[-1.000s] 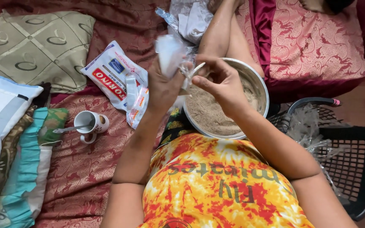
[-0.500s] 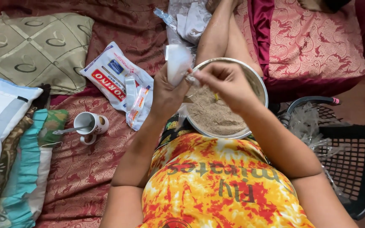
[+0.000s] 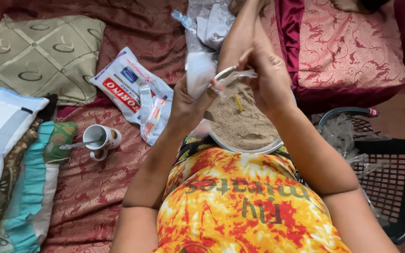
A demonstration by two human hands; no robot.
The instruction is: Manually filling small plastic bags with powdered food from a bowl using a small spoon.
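My left hand [image 3: 191, 100] grips a small clear plastic bag [image 3: 199, 74] filled with pale powder, held upright over my lap. My right hand [image 3: 268, 77] pinches the bag's twisted plastic neck [image 3: 240, 75], pulling it to the right. Both hands hover above a round metal bowl [image 3: 226, 145] of beige powder resting on my lap. A thin yellow stick [image 3: 237, 103] lies in the powder.
A white cup with a spoon [image 3: 98, 138] stands on the red patterned bedspread at left, next to a white packet of bags [image 3: 130, 91]. Cushions [image 3: 38, 51] line the left side. A black plastic basket [image 3: 385, 182] with clear bags sits at right.
My right hand has moved up and right from the bowl's middle, drawing the bag's neck out sideways. My left hand with the bag has stayed roughly in place.
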